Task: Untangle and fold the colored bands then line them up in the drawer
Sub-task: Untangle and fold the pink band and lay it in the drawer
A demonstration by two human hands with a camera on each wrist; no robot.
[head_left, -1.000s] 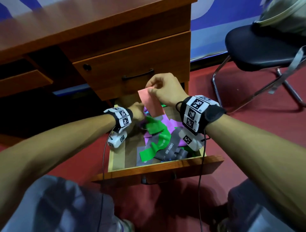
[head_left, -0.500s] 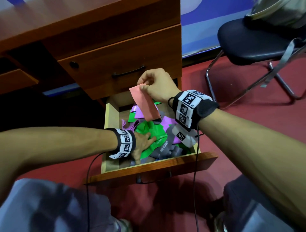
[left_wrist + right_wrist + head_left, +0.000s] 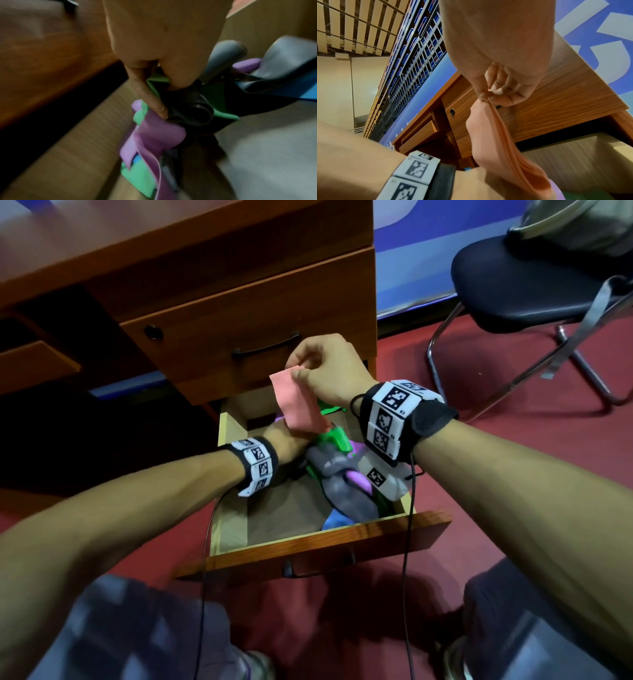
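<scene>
My right hand (image 3: 325,368) pinches the top edge of a folded pink band (image 3: 298,402) and holds it up over the open drawer (image 3: 308,546). In the right wrist view thumb and fingers (image 3: 485,96) squeeze the pink band (image 3: 489,135), which hangs down. My left hand (image 3: 286,440) is in the drawer, half hidden behind the pink band. In the left wrist view its fingers (image 3: 150,97) grip a tangle of green (image 3: 221,102), purple (image 3: 154,135) and grey bands (image 3: 281,67). Grey (image 3: 339,484), green (image 3: 334,440) and blue (image 3: 337,520) bands lie bunched at the drawer's right.
The closed upper drawer (image 3: 239,337) with a dark handle sits just behind my right hand. A black chair (image 3: 534,285) stands on the red floor at the right. My knees (image 3: 137,628) flank the drawer front. The drawer's left half shows bare bottom (image 3: 281,508).
My left hand moved from the drawer's front to its back and took hold of the tangle, which bunched up to the right. The right hand still holds the pink band.
</scene>
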